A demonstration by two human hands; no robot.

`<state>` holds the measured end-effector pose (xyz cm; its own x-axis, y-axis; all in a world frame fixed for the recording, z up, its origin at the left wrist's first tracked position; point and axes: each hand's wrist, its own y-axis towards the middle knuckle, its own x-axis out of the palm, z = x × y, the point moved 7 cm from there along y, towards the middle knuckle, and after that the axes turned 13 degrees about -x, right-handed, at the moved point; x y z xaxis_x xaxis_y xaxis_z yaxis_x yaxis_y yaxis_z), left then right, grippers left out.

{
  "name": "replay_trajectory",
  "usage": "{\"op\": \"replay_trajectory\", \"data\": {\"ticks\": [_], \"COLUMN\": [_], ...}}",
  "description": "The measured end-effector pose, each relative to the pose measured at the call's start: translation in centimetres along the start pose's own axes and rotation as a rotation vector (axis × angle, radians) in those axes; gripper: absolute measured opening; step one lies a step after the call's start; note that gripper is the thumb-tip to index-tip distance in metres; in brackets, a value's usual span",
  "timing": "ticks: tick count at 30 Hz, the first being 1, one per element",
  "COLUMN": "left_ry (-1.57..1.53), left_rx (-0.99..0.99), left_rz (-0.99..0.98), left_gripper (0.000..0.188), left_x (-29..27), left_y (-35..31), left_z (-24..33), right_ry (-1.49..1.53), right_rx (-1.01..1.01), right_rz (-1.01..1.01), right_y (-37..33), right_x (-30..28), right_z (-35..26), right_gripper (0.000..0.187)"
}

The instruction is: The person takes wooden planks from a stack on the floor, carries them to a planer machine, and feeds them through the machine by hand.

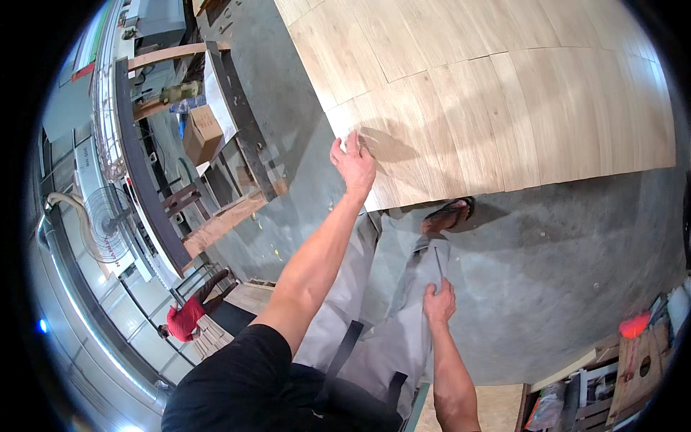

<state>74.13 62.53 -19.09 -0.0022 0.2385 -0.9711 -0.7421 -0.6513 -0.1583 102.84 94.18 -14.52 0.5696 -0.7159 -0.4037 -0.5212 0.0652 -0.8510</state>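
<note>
Wood-grain planks (461,122) lie side by side in rows, forming a broad pale surface in front of me. My left hand (354,167) reaches to the left edge of this surface, near its front corner. Its fingers are apart, the tips at the edge, and a shadow falls beside them on the wood. Lower down, by my right thigh, my right hand (440,302) is closed around a slim dark stick-like tool (438,263) that points away from me. The hand hides the tool's lower end, so its exact kind does not show.
A metal-framed bench (241,122) at the left holds a cardboard box (202,135). A large fan (108,225) stands beyond it. Farther back, a person in red (188,317) bends by stacked boards. Wooden pieces (637,371) lean at lower right. My foot (450,214) is near the planks' front edge.
</note>
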Motion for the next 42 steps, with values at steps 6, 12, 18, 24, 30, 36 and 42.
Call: {"op": "replay_trajectory", "data": {"ticks": [6,12,18,24,30,36,42], "left_ry": [0.191,0.565,0.481,0.611,0.333,0.491,0.551], "left_rx": [0.297,0.824,1.205,1.312,0.893,0.819,1.117], "left_rz": [-0.06,-0.094,-0.284,-0.492,-0.403,-0.244,-0.194], "left_gripper": [0.051,0.042,0.015,0.033,0.075,0.078,0.059], "left_x": [-0.4,-1.4,-2.5,-1.3,-0.6,0.5,0.5], "left_y": [-1.1,-0.6,1.3,0.9,-2.3,-4.1,-4.3], "left_z": [2.8,5.3,8.2,10.3,11.8,15.0,18.1], "right_ry": [-0.007,-0.03,-0.056,-0.034,0.0,0.052,0.1], "right_rx": [-0.024,0.01,0.017,0.043,0.047,0.066,0.063], "right_rz": [0.056,0.035,0.051,0.043,0.044,0.028,0.033], "right_y": [0.6,0.4,0.1,-0.4,-0.7,-0.9,-0.8], "right_x": [0.2,0.4,1.4,2.7,3.3,2.7,1.9], "right_z": [0.6,-0.3,-0.7,-0.7,-0.2,0.6,2.1], "right_gripper": [0.052,0.053,0.053,0.054,0.054,0.053,0.054]}}
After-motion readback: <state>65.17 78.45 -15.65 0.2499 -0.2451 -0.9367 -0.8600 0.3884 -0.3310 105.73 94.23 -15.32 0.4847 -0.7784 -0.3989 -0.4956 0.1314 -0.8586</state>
